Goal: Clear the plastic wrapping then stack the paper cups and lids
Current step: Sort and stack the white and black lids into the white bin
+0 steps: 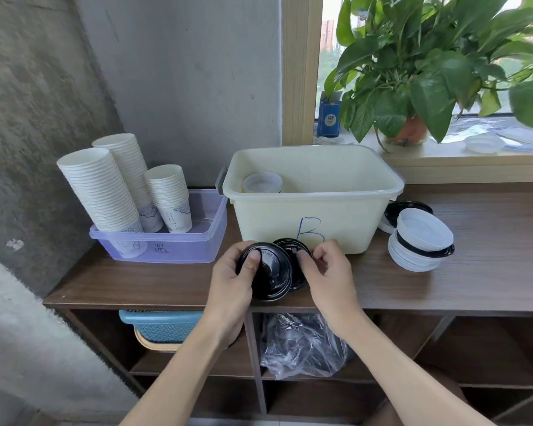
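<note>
Shelf top [142,281]: tray [179,249], bin [290,216], lid stack [419,244]

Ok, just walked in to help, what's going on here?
A person is handling lids. The left hand holds one black lid and the right hand pinches a second black lid behind it, in front of the cream bin marked B. Paper cups are stacked in the purple tray, a mixed pile of lids sits to the right, and the plastic bag lies in the shelf below.

1. A blue handwritten "B" marks the cream tub's [274,216] front wall.
2. At its 9 o'clock, there is marker writing on the purple tray [173,252], but it is unreadable.
3. Print on the paper cups [179,218] is too small to read.
</note>
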`<action>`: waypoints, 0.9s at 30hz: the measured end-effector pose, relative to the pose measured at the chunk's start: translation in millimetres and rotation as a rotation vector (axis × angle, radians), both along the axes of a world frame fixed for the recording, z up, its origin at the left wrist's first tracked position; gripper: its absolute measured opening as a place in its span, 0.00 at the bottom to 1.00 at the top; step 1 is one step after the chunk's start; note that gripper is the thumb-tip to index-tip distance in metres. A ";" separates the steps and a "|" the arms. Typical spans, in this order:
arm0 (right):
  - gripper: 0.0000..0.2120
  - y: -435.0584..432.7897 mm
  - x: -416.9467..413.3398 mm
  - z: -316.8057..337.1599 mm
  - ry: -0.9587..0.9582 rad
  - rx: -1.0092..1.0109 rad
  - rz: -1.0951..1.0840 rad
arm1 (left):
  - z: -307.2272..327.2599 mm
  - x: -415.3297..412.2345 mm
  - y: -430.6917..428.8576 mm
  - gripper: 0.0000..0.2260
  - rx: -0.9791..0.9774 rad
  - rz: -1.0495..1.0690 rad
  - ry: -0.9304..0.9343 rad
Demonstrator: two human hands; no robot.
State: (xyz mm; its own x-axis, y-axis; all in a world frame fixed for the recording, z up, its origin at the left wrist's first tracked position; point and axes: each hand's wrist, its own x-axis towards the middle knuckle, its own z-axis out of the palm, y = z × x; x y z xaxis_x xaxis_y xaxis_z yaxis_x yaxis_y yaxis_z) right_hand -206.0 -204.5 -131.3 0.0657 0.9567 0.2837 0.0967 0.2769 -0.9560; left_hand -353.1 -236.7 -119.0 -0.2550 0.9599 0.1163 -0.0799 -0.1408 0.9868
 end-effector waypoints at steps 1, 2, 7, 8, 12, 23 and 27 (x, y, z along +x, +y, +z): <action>0.10 -0.3 1.1 2.3 0.053 -0.016 0.044 | -0.4 4.1 1.9 0.07 0.020 -0.002 0.011; 0.07 0.4 1.7 3.0 0.088 -0.032 0.081 | -1.2 7.4 3.2 0.06 0.039 -0.008 0.027; 0.09 -0.2 4.5 2.2 0.151 -0.101 0.236 | -6.3 11.8 7.8 0.06 0.148 -0.002 0.228; 0.11 -1.3 4.6 2.5 0.186 -0.132 0.274 | -6.9 11.0 9.1 0.06 0.161 0.000 0.242; 0.20 -0.4 5.0 -0.2 -0.043 -0.086 0.241 | -9.7 10.7 13.0 0.12 0.161 -0.040 0.252; 0.11 -0.7 3.0 -5.7 -0.082 -0.033 0.140 | -14.6 9.3 13.0 0.07 0.131 -0.071 0.291; 0.13 -1.4 4.1 -0.9 -0.120 -0.019 0.225 | -18.3 11.3 13.5 0.05 0.187 0.022 0.245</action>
State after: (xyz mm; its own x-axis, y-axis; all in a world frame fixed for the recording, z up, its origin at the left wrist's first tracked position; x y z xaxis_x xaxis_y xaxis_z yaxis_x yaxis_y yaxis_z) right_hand -201.9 -206.0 -132.2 -0.1824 0.9487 0.2583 0.1474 0.2861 -0.9468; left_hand -341.8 -223.2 -137.3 -0.2179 0.9108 0.3507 0.1619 -0.3206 0.9333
